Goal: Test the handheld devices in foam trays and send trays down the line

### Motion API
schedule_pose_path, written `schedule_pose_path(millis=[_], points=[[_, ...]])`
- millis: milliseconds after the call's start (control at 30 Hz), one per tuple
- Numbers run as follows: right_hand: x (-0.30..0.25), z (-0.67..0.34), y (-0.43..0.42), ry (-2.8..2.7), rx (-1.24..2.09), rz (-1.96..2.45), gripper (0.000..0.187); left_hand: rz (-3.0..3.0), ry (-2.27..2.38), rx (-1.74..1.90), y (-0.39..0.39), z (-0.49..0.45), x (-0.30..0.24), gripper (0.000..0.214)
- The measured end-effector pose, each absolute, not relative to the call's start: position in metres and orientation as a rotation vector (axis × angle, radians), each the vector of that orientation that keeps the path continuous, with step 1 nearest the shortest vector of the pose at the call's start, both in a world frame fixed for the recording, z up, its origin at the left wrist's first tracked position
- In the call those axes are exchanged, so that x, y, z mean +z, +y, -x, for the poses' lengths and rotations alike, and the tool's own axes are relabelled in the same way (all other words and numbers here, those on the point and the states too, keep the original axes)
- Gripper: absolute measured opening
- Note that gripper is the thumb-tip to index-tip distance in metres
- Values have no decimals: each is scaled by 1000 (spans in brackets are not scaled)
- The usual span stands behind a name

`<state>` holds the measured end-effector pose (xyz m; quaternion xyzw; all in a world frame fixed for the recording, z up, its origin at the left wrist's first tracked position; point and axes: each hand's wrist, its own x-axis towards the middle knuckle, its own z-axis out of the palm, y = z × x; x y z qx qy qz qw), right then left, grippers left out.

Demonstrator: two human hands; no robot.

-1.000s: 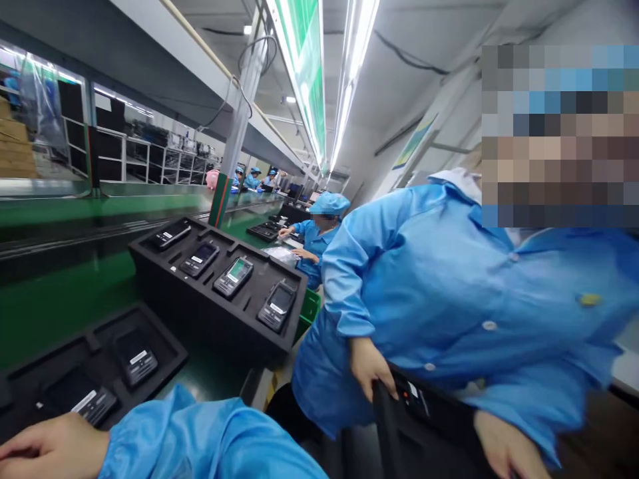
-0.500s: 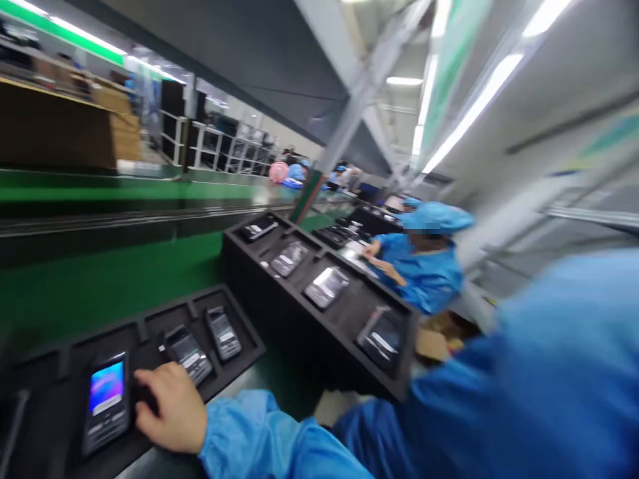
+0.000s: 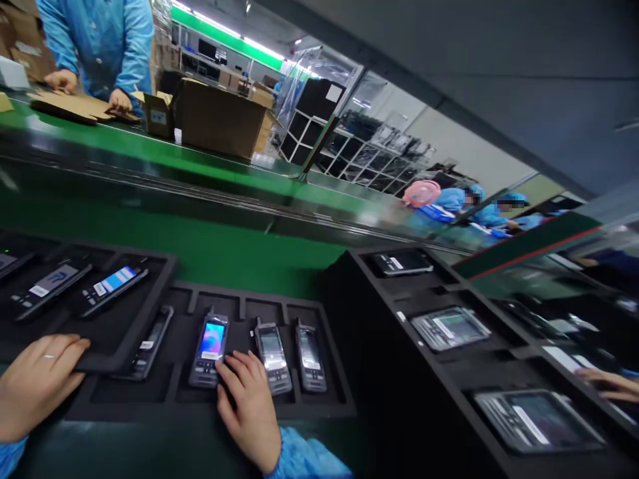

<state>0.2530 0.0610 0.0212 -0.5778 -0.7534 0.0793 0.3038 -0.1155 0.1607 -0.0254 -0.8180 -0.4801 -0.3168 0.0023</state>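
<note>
My left hand [image 3: 42,382], with a ring, grips the near rim of a black foam tray [image 3: 154,279] at the left. Its fingers lie over the rim and the thumb is in front. Handheld phones lie in it, including one with a lit blue-and-white screen [image 3: 120,278]. This tray overlaps a lower foam tray [image 3: 200,410]. My right hand [image 3: 249,406] rests over that lower tray with its fingers apart, between a phone with a bright colourful screen [image 3: 208,349] and a dark-screened phone [image 3: 273,356]. Its fingertips are at the lit phone's lower right edge.
A tall stack of black foam trays [image 3: 399,372] stands to the right, with phones in the top one. Behind runs a green conveyor line [image 3: 210,179] with cardboard boxes [image 3: 219,120]. A person in blue [image 3: 100,40] handles cardboard across it. A co-worker's hand [image 3: 606,382] shows far right.
The view has swung left, bringing my left hand and the upper left tray into sight. My right hand is still beside the lit phone, its fingers now more stretched out.
</note>
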Motion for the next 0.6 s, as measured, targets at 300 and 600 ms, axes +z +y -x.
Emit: schedule_pose_path(millis=[300, 600], points=[[17, -255, 62, -2089, 144, 1518, 65, 2492, -1382, -966, 159, 108, -24, 28], [8, -259, 68, -2101, -3, 1407, 56, 2420, -1275, -958, 158, 95, -8, 25]])
